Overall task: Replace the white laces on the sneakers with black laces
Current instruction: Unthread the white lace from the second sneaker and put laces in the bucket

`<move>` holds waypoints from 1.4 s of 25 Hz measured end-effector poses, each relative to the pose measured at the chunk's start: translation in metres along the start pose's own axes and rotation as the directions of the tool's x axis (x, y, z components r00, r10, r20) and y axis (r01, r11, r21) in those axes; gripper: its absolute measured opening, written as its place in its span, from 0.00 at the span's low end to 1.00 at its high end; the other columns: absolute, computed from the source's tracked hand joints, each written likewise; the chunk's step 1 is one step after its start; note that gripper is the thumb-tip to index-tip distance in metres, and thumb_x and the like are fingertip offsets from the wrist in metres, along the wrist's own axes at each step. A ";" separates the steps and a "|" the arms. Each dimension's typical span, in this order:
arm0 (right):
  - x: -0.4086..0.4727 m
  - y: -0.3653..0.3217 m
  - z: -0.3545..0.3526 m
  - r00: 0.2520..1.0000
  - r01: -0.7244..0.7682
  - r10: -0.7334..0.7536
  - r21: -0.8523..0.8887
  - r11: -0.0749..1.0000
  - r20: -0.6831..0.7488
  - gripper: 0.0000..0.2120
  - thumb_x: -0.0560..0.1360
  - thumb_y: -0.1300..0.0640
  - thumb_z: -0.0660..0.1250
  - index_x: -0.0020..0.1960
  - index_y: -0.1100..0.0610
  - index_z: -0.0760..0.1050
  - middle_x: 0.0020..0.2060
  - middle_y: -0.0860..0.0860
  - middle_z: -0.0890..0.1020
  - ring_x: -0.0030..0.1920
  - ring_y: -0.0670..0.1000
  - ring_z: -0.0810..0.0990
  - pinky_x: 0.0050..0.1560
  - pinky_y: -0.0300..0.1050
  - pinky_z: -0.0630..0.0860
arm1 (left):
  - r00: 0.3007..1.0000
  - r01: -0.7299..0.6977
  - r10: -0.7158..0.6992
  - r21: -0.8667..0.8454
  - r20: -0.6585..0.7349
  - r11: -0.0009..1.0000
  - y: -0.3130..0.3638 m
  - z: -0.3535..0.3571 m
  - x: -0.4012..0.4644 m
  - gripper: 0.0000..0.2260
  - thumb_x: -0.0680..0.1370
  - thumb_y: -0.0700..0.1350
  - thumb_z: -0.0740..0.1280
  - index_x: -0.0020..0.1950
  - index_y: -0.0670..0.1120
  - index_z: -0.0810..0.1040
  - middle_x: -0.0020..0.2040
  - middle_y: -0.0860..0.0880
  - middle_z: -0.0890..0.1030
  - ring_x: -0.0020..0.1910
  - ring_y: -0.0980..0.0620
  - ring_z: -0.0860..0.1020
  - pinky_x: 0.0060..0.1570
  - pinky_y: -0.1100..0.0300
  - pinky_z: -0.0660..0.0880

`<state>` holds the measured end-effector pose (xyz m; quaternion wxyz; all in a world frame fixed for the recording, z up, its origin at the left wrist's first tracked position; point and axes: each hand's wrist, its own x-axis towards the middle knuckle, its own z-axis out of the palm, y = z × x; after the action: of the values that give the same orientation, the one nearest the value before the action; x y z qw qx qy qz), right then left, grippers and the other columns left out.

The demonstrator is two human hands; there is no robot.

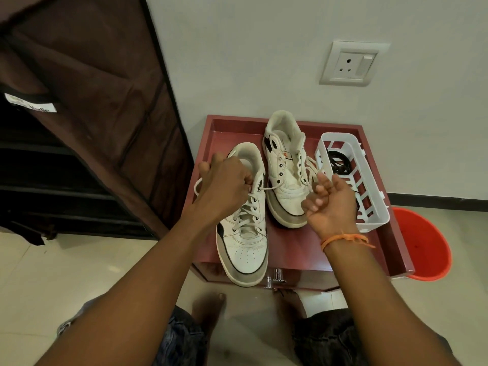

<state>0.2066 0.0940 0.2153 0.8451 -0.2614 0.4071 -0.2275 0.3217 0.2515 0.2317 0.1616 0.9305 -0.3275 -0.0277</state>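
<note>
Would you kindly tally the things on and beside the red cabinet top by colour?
White: 3 (near sneaker, far sneaker, basket)
Black: 1 (laces bundle in the basket)
Orange-red: 1 (bucket beside the cabinet)
Total: 5

Soft, even indoor light here, no harsh glare. The pale wall (pixel 264 48) sits bright, the brown fabric rack (pixel 79 101) goes murky. Faint shadows under the sneakers. Wide-angle bending at the edges, and the forearms at the bottom go slightly soft.
</note>
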 end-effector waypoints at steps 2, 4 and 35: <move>-0.012 0.019 0.003 0.986 0.116 -0.149 -0.355 0.928 -0.068 0.08 0.78 0.55 0.61 0.43 0.55 0.74 0.29 0.49 0.71 0.20 0.45 0.63 0.20 0.35 0.59 | 0.999 0.033 -0.033 0.002 -0.009 0.999 0.000 0.000 0.000 0.08 0.76 0.46 0.67 0.42 0.56 0.84 0.47 0.53 0.78 0.59 0.45 0.67 0.45 0.58 0.47; -0.025 0.044 0.007 0.922 0.356 -0.335 -0.770 0.529 0.196 0.09 0.77 0.51 0.65 0.43 0.56 0.75 0.31 0.48 0.76 0.26 0.46 0.72 0.23 0.40 0.67 | 0.999 -0.001 0.004 0.070 -0.048 0.998 0.004 -0.003 -0.001 0.08 0.76 0.47 0.66 0.42 0.53 0.85 0.43 0.55 0.79 0.58 0.48 0.68 0.42 0.57 0.45; -0.020 0.076 0.009 0.782 0.553 -0.329 -0.833 -0.024 0.529 0.15 0.74 0.45 0.70 0.51 0.54 0.70 0.35 0.49 0.78 0.36 0.50 0.77 0.35 0.44 0.69 | 0.988 -0.008 0.017 0.053 -0.155 0.999 -0.019 -0.022 0.002 0.07 0.77 0.44 0.68 0.40 0.52 0.79 0.47 0.54 0.75 0.52 0.50 0.74 0.48 0.53 0.69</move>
<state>0.2159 0.1658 0.1838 0.3815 -0.8721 0.2709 -0.1429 0.3378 0.2707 0.2467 0.1624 0.9317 -0.3203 0.0545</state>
